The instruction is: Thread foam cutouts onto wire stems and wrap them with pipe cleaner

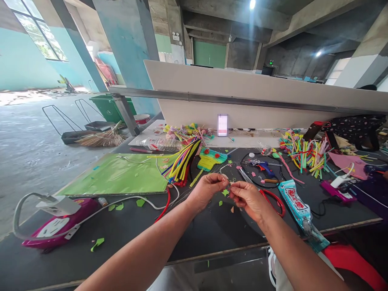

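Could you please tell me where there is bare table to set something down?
The table is bare toward its front edge, between the left arm and right arm. Another patch, with some green scraps, lies between the left arm and the left power strip. Pipe cleaners crowd the space past the left hand; scissors and a glue gun crowd the right hand.

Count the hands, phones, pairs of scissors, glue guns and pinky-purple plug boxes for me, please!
Hands, left hand and right hand: 2
Phone: 1
Pair of scissors: 1
Glue gun: 1
Pinky-purple plug boxes: 2
Total: 7
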Tool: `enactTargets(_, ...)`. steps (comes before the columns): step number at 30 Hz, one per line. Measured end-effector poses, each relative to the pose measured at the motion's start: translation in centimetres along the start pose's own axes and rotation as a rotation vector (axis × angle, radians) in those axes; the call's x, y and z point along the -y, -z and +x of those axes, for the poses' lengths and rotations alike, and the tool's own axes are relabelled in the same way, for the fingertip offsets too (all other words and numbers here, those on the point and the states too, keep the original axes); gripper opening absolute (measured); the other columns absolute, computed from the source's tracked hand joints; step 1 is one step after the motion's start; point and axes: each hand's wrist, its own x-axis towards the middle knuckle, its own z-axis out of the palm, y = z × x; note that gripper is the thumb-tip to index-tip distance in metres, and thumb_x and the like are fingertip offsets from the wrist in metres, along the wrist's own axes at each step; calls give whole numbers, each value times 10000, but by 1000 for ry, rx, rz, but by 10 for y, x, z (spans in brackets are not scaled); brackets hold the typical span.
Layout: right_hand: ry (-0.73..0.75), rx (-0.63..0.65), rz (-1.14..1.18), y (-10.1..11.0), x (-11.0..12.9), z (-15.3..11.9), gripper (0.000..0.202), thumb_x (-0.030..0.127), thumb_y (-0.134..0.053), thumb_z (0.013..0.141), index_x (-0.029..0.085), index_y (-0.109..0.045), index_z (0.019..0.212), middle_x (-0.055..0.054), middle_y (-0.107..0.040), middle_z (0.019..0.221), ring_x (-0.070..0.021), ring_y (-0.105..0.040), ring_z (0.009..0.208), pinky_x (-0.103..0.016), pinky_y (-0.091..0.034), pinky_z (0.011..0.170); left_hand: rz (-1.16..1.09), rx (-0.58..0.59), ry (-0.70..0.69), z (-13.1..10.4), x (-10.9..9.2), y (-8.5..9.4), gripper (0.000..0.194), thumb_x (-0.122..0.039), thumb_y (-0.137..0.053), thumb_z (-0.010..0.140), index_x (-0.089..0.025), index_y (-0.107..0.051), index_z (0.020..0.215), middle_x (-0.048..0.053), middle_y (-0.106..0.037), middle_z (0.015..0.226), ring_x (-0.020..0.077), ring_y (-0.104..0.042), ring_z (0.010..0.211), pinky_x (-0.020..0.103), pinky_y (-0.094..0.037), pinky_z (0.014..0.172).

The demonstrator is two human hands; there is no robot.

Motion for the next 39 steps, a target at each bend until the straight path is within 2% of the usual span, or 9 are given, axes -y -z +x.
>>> enactTargets(8, -69, 23, -66, 3, 3, -1, 265, 331, -741, 639, 140, -565, 694, 12, -532, 572, -49, -374, 471, -189, -113, 404, 225, 86, -92, 1, -2, 2, 139, -262, -651, 743, -134, -629, 696, 16, -593, 714, 121, -509, 692, 249, -388, 680)
enactTargets(16, -116, 33, -105, 2, 4, -1, 277, 330, -713, 633, 158, -495, 641, 56, -439, 521, -39, -311, 436, -179, -101, 381, 655, 47, -273, 0, -5, 0, 148, -167, -585, 762, -149, -573, 615, 24, -616, 703, 128, -538, 684, 244, -402, 669)
enactTargets(22, -148, 15, -85, 1, -4, 2, 297, 345, -711, 625, 163, -476, 624, 71, -410, 504, -29, -285, 411, -170, -100, 356, 970, 121, -474, -8, -5, -2, 157, -161, -470, 830, -163, -590, 729, 54, -610, 746, 152, -550, 734, 261, -409, 686)
enactTargets(26, -126, -1, -109, 0, -5, 2, 304, 359, -720, 635, 158, -491, 618, 68, -437, 496, -25, -311, 381, -155, -164, 325, 1073, 113, -482, -11, -3, -6, 174, -178, -439, 840, -160, -590, 754, 71, -601, 772, 169, -537, 755, 289, -400, 717)
enactTargets(28, -132, 57, -130, 6, 3, 0, 298, 397, -708, 672, 148, -544, 662, 32, -522, 537, -53, -432, 407, -171, -329, 359, 989, 35, -378, -11, -3, -7, 146, -182, -475, 810, -164, -575, 705, 53, -591, 732, 160, -524, 718, 278, -394, 686)
enactTargets(31, -150, 219, -117, 22, 21, -3, 347, 465, -621, 773, 134, -636, 873, -88, -673, 777, -176, -651, 684, -328, -527, 656, 634, -47, -110, -8, -5, -8, 138, -226, -529, 784, -163, -552, 664, 21, -586, 666, 131, -512, 641, 245, -382, 617)
enactTargets(34, 91, 145, -118, 35, 31, -3, 288, 399, -645, 781, 179, -646, 968, -85, -686, 938, -205, -650, 894, -377, -477, 860, 229, -31, 91, -6, -6, -8, 180, -285, -556, 791, -150, -548, 672, 19, -602, 634, 110, -526, 608, 232, -393, 618)
enactTargets(36, 242, 91, -198, 35, 27, -2, 216, 334, -694, 744, 197, -662, 908, -50, -685, 927, -193, -643, 895, -357, -460, 879, 39, -33, 163, -6, -5, -8, 182, -295, -594, 772, -145, -544, 683, 19, -598, 612, 107, -541, 589, 233, -406, 615)
enactTargets(39, 333, 67, -314, 22, 10, 0, 181, 294, -707, 729, 215, -672, 887, -24, -683, 885, -186, -643, 855, -332, -470, 834, -119, -51, 217, -6, -3, -10, 184, -284, -652, 730, -135, -547, 703, 21, -600, 619, 109, -565, 581, 231, -423, 600)
